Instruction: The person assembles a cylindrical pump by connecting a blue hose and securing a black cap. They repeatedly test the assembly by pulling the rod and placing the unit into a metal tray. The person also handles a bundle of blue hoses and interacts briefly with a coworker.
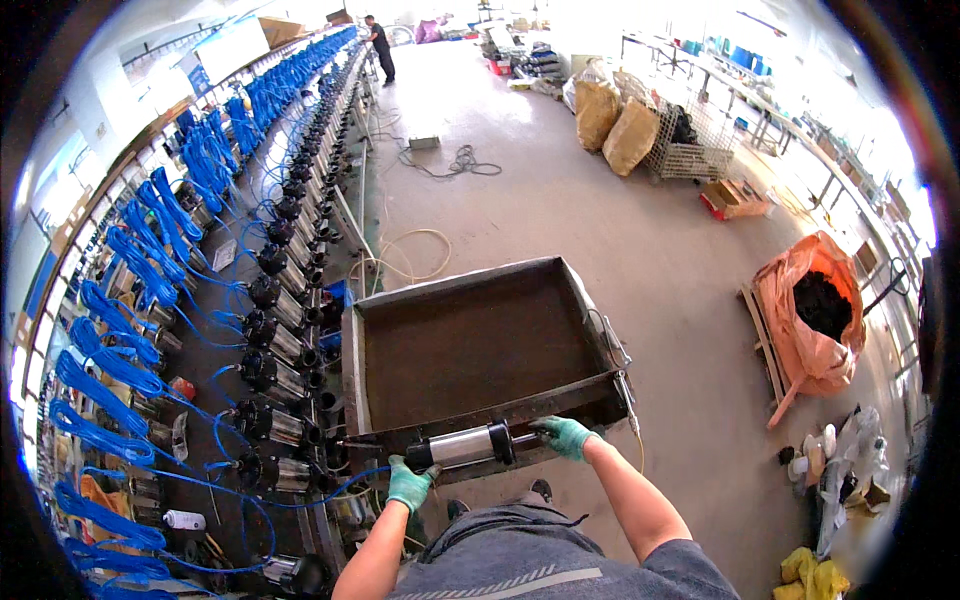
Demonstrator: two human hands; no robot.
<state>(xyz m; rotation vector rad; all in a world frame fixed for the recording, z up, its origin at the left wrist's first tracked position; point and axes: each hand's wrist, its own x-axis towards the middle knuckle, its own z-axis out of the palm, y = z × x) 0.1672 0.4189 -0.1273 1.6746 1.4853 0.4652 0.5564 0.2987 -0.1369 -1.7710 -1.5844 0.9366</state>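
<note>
In the lower middle of the frame, a shiny tube [462, 447] is held sideways by the tray [352, 365], its black end [419, 457] gripped by the left hand [408, 484], its rod [524, 438] by the right hand [566, 437]. Steady holding seems needed.

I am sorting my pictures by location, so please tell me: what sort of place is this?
Most likely a factory workshop: a long row of similar metal cylinders runs along the left side, with many blue cable bundles beside it, and a large orange sack holds many dark pieces.
</note>
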